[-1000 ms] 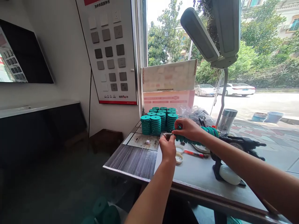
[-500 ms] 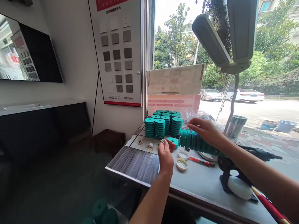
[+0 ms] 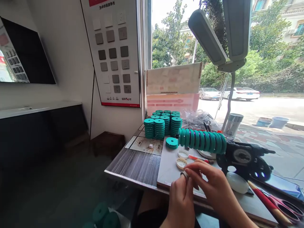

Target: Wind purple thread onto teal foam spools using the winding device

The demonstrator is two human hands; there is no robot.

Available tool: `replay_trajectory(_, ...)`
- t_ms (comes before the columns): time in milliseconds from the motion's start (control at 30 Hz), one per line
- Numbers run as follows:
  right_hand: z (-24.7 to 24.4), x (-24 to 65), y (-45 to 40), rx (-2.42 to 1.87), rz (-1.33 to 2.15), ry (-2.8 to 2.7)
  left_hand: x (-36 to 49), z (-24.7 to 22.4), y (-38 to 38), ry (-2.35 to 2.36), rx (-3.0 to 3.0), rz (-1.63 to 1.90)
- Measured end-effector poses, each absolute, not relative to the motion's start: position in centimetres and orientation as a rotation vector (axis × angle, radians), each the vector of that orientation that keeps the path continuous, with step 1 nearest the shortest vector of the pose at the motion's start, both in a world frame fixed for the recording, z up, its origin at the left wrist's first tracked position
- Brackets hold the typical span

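Observation:
My left hand [image 3: 181, 196] is closed at the table's front edge, a small greyish ring-like item [image 3: 184, 174] at its fingertips. Against it, my right hand [image 3: 209, 179] pinches; whatever lies between its fingertips is too small to make out. Just beyond the hands is a shallow round dish [image 3: 181, 163] with tiny pieces in it, and behind that a white ring-shaped lid [image 3: 183, 154]. A row of teal discs [image 3: 201, 141] sits on the spindle of a black device [image 3: 244, 155]. One short teal stack [image 3: 171, 142] lies left of the spindle's tip.
Several teal spool stacks [image 3: 159, 128] stand at the back left. A red brush [image 3: 201, 159] lies under the spindle. At right are a white rounded object [image 3: 237, 182], scissors [image 3: 282, 205] and a lamp [image 3: 230, 95]. A clear jar [image 3: 234, 125] stands by the window.
Both hands have moved down to the table's front edge and come together. My right hand has left the spindle discs, and my left hand has left the short teal stack. The view has shifted slightly right.

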State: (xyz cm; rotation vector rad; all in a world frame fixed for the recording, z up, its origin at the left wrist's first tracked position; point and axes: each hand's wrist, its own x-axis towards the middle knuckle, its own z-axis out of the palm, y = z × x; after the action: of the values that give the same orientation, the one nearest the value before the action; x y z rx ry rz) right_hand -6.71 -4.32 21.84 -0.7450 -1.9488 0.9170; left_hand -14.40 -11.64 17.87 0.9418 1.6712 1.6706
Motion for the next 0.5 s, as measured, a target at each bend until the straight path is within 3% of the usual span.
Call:
replay_trajectory(300,21.6,-6.3,-5.3,-0.713,0.937,-2.096,-13.8,15.8,-11.8,1.672,0.835,1.748)
replay_trajectory(500,21.3,-5.8,-5.0,-0.795,1.214,-1.841,-13.8,13.7,-12.5,1.737,0.896,1.677)
